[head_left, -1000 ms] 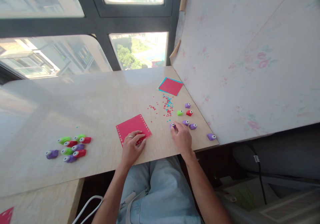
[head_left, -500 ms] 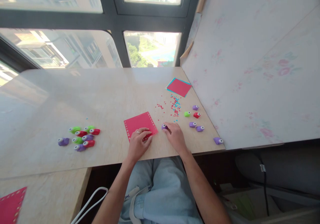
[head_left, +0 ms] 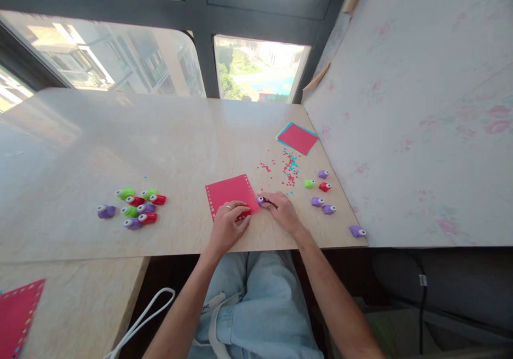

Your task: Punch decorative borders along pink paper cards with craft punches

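Punch [head_left: 262, 200] now sits at the right edge of the red sheet [head_left: 231, 195], just below frame centre; a second ago it was well right of the sheet, among the other purple punches. Right hand [head_left: 282, 212] has slid it leftward across the table [head_left: 180, 140], so punch and sheet edge now meet, or nearly; cannot tell if the paper is in the slot yet. Left hand [head_left: 230, 225] has stayed flat on the sheet's lower right corner, pinning it, fingers spread narrow, ring visible.

Right hand pose: palm down, fingers curled round the purple punch, thumb side toward the sheet, wrist low on the table edge, forearm running down to lower right of frame. Left forearm comes up from lower centre-left.

Confetti [head_left: 289, 168] lies scattered right of centre, above the right hand. Paper stack [head_left: 297, 138] beyond it, upper right. Loose punches [head_left: 323, 204] right of the hand; bigger cluster [head_left: 135, 208] at left middle. Another red sheet [head_left: 18, 313] at bottom left corner.
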A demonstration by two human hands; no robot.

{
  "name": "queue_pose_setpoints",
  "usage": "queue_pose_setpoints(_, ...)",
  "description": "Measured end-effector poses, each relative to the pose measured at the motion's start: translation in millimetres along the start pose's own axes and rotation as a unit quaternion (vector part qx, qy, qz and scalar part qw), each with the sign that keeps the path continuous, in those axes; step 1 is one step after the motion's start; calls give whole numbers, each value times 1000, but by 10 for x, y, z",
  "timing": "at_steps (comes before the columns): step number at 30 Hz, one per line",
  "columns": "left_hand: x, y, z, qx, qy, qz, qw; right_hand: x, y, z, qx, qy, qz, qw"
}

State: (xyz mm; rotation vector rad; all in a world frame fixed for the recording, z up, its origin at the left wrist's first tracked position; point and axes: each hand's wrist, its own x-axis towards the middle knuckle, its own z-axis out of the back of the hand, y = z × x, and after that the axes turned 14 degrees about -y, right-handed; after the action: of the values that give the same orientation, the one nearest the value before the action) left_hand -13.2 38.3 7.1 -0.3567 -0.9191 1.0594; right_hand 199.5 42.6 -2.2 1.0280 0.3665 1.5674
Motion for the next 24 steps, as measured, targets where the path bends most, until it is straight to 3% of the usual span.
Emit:
queue_pose_setpoints(7, 11, -22, 16, 1, 6, 1, 1000, 24, -28, 65, 28, 26, 19, 999)
queue_pose_setpoints(24, -4, 16, -7, -2, 7, 9, 1000, 42, -122, 124, 62, 39, -8, 997)
